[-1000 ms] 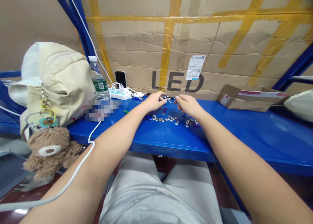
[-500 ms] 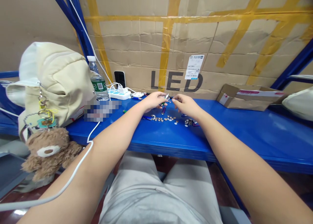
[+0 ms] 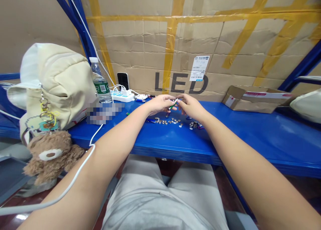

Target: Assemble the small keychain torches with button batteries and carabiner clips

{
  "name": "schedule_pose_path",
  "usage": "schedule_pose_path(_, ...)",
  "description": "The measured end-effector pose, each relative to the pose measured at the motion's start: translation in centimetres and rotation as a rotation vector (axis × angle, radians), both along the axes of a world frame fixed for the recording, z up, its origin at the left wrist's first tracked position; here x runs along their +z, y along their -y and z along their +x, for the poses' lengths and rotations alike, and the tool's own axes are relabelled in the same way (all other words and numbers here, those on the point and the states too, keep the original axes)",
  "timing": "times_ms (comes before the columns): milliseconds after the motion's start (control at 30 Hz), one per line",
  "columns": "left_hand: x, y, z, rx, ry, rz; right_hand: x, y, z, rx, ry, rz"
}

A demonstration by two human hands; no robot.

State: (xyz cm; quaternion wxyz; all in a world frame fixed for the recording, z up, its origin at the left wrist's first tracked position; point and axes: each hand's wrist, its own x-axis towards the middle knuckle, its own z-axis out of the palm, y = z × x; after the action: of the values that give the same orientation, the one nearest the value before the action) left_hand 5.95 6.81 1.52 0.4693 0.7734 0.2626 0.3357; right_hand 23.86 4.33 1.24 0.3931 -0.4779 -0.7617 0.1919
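My left hand [image 3: 162, 104] is closed around a small green tube [image 3: 173, 106] with a silver end, held just above the blue table. My right hand [image 3: 189, 106] meets it from the other side, thumb and fingers pinched at the tube's silver end. The fingers hide much of the tube, so its exact kind is unclear. Below the hands lie several small round silver discs [image 3: 174, 121], like button cells. A blue tube [image 3: 150, 121] rests left of the discs, and a cluster of small metal pieces [image 3: 194, 125] sits right of them.
A power strip [image 3: 122, 96], phone [image 3: 122, 81] and water bottle [image 3: 101, 82] stand at the back left, near a cream backpack [image 3: 62, 79]. At the back right is an open cardboard box [image 3: 255, 99]. A white cable [image 3: 82, 176] crosses my left forearm. Large cardboard [image 3: 140, 56] backs the table [image 3: 170, 139].
My right hand has moved left and closed onto the tube's end; before, it was slightly apart. The tube has tilted in my left hand, and its green body now shows between the hands.
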Motion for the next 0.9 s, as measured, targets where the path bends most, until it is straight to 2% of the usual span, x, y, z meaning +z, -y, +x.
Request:
schedule_pose_path(333,0.3,0.6,0.1,0.000,0.044,-0.142,0.0,-0.3,0.1,-0.042,0.013,-0.004)
schedule_pose_path(500,0.6,1.0,0.0,0.001,0.017,-0.114,0.1,-0.2,0.0,-0.039,-0.003,0.015)
schedule_pose_path(700,0.7,1.2,0.1,0.003,-0.058,0.013,0.1,-0.1,0.0,-0.056,0.026,0.005)
schedule_pose_path(800,0.6,0.9,0.0,0.077,-0.134,0.120,0.0,-0.2,0.1,-0.048,0.041,0.011)
schedule_pose_path(900,0.4,0.1,-0.4,0.285,-0.305,0.284,-0.1,-0.2,0.1,-0.048,0.071,-0.007)
